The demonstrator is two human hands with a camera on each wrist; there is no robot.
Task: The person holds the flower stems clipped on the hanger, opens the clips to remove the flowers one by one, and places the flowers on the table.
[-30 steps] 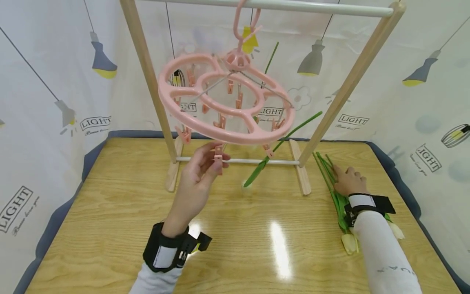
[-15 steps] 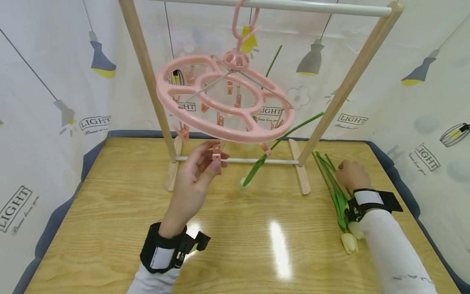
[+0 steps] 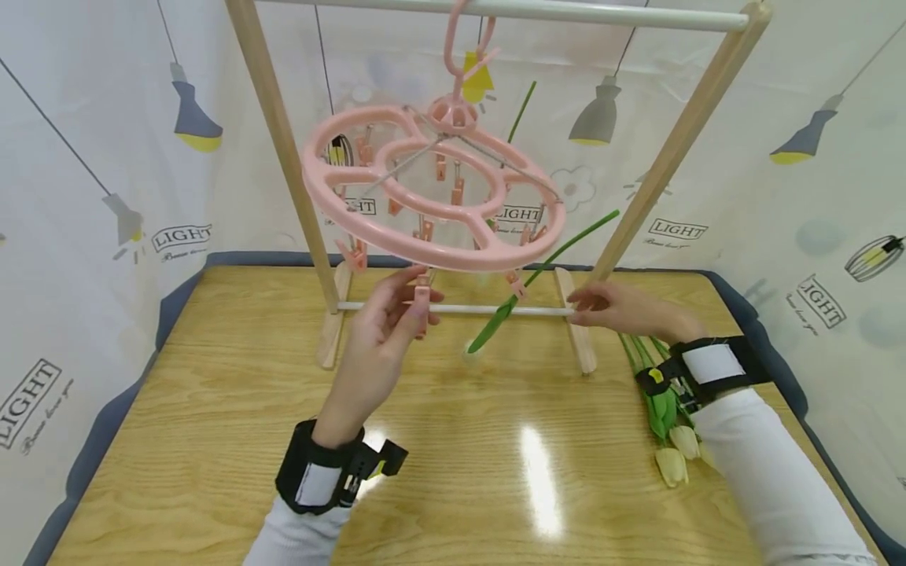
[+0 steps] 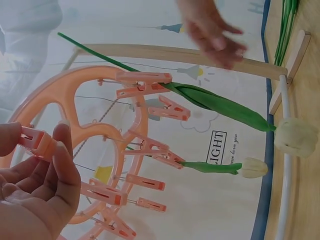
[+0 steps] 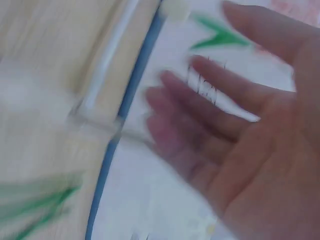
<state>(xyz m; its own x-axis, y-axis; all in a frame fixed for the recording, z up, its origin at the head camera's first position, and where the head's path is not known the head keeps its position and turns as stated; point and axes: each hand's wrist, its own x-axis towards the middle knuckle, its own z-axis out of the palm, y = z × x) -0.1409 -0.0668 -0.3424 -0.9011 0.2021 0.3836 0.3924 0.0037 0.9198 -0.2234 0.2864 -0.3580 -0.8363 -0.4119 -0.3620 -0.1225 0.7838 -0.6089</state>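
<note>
My left hand (image 3: 371, 350) pinches a pink clothespin (image 3: 422, 295) hanging under the front edge of the round pink clip hanger (image 3: 425, 253). The left wrist view shows this clothespin (image 4: 37, 143) between thumb and fingers. My right hand (image 3: 630, 309) is in the air beside the stand's right leg; in the right wrist view its fingers are spread and loosely bent, holding nothing. One white tulip (image 4: 220, 107) hangs head down from a clothespin at the hanger's right side. Another tulip (image 4: 210, 167) hangs from a clothespin farther back.
Several loose white tulips (image 3: 661, 413) lie on the right of the wooden table (image 3: 453, 472), partly under my right forearm. The wooden stand (image 3: 683, 141) carries the hanger on its white top bar (image 3: 602, 12). Patterned cloth (image 3: 814, 212) encloses the back and sides.
My right hand has left the loose tulips and moved up and left toward the stand, with nothing in it. The left hand keeps its pinch on the clothespin almost in place.
</note>
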